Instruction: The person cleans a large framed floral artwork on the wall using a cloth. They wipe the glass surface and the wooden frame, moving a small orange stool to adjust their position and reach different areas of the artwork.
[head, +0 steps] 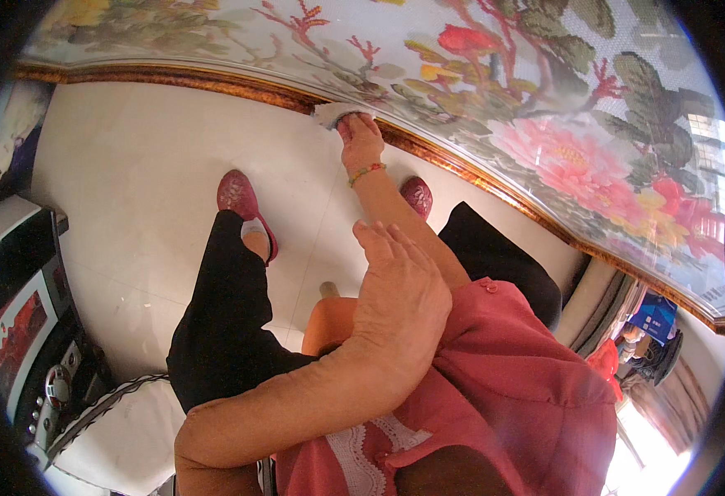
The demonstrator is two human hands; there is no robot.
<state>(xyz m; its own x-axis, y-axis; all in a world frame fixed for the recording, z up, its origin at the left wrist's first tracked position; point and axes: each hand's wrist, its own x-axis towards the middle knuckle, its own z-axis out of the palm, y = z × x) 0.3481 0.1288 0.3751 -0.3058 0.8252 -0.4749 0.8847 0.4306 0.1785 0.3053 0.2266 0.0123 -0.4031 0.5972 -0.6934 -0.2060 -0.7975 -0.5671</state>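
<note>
My right hand (362, 140) presses a pale cloth (339, 113) onto the lower rail of a gilt brown picture frame (455, 162). A beaded bracelet (367, 174) circles that wrist. Inside the frame is a large floral picture (567, 146) with peonies and branches, its shiny surface reflecting a window. My left hand (402, 297) is held in front of my chest, across my right forearm, back of the hand towards me. Its fingers are slightly bent and nothing shows in it; the palm is hidden, and whether it touches the forearm I cannot tell.
Pale floor tiles (120, 186) lie below, with my red shoes (236, 191) on them. At left stand a black cabinet-like unit (24, 297) with a round knob and a white cushion (123, 428) with dark trim. Curtains (604, 310) and a blue bag (654, 317) are at right.
</note>
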